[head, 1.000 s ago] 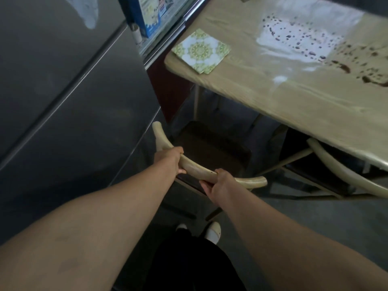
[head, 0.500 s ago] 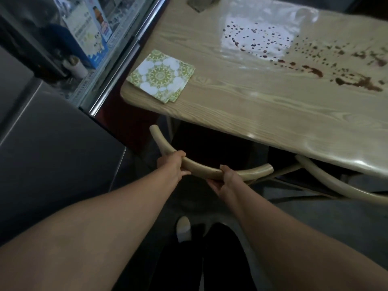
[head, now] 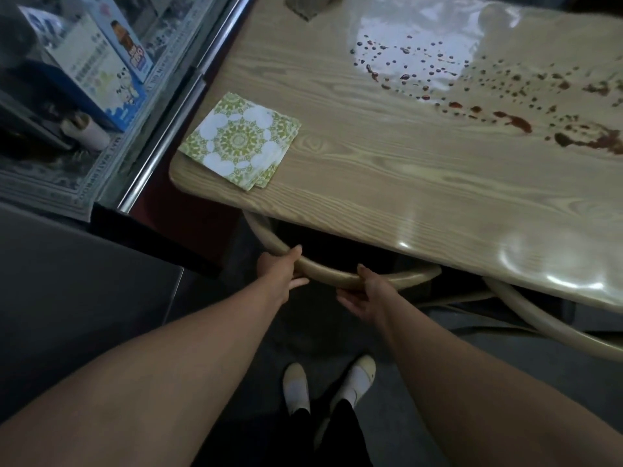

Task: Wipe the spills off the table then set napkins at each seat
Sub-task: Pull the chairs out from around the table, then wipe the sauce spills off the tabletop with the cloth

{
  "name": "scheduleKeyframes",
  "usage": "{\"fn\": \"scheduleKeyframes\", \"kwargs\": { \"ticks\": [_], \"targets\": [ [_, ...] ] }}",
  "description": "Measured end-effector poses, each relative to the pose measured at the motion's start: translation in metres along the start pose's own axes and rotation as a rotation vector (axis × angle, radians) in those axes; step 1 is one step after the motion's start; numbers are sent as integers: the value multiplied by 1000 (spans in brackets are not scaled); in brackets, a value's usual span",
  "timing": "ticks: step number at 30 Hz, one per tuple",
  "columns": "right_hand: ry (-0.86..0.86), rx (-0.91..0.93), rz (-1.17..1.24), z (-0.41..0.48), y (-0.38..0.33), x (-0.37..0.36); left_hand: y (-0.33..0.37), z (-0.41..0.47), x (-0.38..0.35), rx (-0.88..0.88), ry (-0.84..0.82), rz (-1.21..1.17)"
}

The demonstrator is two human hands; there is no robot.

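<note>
Hands loosely grip chair back; box lettering unreadable.

table: light wood, wavy grain pattern
napkins: white and green, round ornament pattern, at 10 o'clock
spills: dark red-brown drops and smears, at 1 o'clock
chair back: pale cream wood
shoes: cream white
box: blue and white

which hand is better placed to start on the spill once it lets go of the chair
Probably the right hand: it's on the chair back's right side, nearer the brown spill. The left hand sits below the napkins.
</note>
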State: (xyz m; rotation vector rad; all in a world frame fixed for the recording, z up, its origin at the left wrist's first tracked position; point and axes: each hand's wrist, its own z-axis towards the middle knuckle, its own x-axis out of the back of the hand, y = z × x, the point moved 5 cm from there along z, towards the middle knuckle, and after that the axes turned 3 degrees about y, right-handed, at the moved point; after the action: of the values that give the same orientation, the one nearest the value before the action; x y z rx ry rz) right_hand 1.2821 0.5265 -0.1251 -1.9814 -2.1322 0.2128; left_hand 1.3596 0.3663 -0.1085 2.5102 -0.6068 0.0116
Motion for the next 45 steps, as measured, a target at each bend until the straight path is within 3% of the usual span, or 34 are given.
{"fn": "scheduleKeyframes", "kwargs": {
  "ticks": [15,21,26,36,45],
  "targets": [
    [2,95,46,7,-23,12,12,-3,-18,59,124,46],
    [7,97,-228,-10,-23,21,11,-3,-13,87,104,84],
    [-2,76,-264,-36,-21,16,16,-5,-1,99,112,200],
    [-5,153,-359,-100,-42,12,51,-50,18,-37,41,137],
    [-73,278,-317,-132,-102,-7,122,-68,-15,-163,-54,126]
  ]
}}
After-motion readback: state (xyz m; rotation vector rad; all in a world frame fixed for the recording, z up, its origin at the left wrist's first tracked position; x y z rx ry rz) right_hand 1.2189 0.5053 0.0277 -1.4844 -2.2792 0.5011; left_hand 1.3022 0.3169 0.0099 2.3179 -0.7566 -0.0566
